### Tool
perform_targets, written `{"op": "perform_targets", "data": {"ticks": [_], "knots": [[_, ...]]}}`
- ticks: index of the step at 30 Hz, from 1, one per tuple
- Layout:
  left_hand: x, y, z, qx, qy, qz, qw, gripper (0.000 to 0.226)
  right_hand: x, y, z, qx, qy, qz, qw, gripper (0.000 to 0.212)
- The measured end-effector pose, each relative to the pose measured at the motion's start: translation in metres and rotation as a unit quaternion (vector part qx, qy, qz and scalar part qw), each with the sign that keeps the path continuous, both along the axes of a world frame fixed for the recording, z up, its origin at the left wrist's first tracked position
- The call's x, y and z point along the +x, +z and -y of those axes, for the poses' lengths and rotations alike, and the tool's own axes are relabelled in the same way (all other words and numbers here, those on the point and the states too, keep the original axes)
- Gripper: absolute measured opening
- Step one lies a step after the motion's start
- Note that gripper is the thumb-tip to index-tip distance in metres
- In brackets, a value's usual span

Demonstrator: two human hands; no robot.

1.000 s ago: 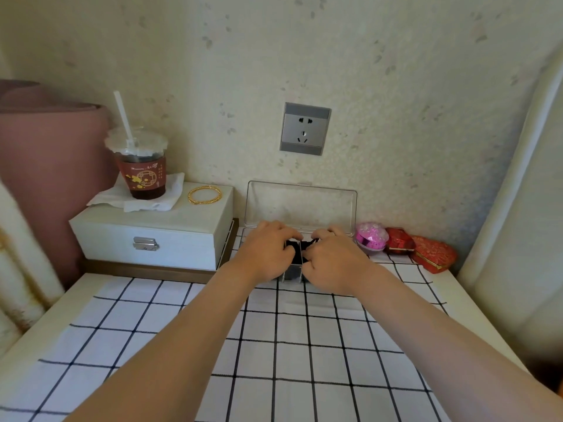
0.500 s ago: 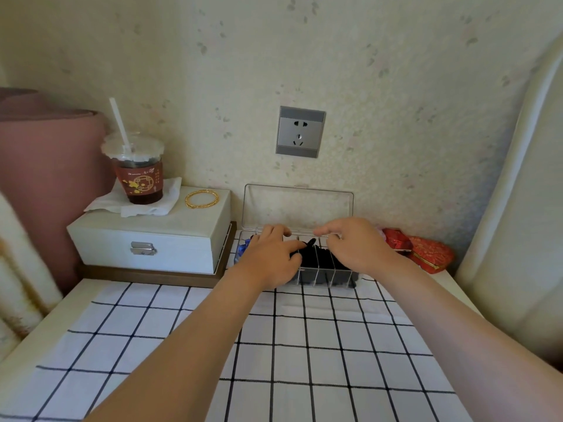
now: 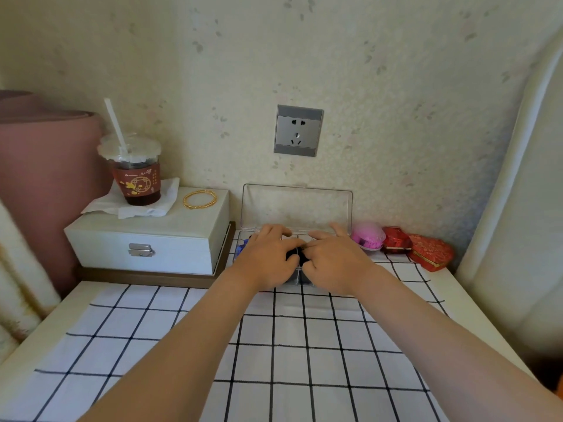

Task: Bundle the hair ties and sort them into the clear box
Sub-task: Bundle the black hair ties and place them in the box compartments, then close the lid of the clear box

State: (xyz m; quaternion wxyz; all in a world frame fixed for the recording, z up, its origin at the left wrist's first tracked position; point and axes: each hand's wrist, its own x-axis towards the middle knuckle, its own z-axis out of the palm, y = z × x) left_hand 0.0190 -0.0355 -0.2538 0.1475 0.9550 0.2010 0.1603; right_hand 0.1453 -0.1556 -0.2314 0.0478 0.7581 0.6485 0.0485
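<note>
Half a second ago the hands were spread apart over the clear box (image 3: 297, 208). Now they have drawn together again, and the left hand (image 3: 268, 257) and right hand (image 3: 335, 263) meet over a dark clump of hair ties (image 3: 296, 254) in the box's middle section at the back of the tabletop (image 3: 42, 327). Fingers bend down onto the clump, but I cannot tell whether they pinch or only press. It looks like a bundle being tucked into its compartment.
</note>
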Motion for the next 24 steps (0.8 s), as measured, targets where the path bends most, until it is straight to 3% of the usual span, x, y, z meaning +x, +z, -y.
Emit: {"op": "perform_targets", "data": {"ticks": [3, 5, 9, 12, 16, 20, 24], "knots": [[0.001, 0.001, 0.004, 0.017, 0.007, -0.035, 0.999, 0.044, 0.004, 0.005, -0.005, -0.016, -0.021, -0.052, 0.998, 0.038], [0.000, 0.003, 0.006, 0.032, 0.007, -0.050, 0.998, 0.045, 0.010, 0.010, -0.004, 0.006, -0.027, -0.124, 0.992, 0.027], [0.002, 0.007, 0.009, 0.048, 0.013, -0.085, 0.995, 0.048, 0.014, 0.024, 0.004, 0.116, -0.044, -0.217, 0.968, 0.033], [0.004, 0.011, 0.009, -0.058, 0.023, -0.080, 0.995, 0.051, 0.013, 0.024, 0.012, 0.161, -0.010, -0.207, 0.965, 0.032], [-0.001, 0.026, 0.007, -0.205, 0.002, -0.014, 0.979, 0.049, 0.008, 0.008, 0.011, 0.098, 0.002, -0.175, 0.980, 0.040], [-0.011, 0.027, 0.006, -0.185, 0.014, 0.005, 0.983, 0.054, 0.008, -0.005, 0.007, 0.044, 0.020, -0.055, 0.997, 0.045], [-0.012, 0.022, -0.005, -0.165, 0.048, 0.051, 0.984, 0.054, 0.009, 0.014, 0.009, 0.081, -0.032, -0.215, 0.973, 0.038]]}}
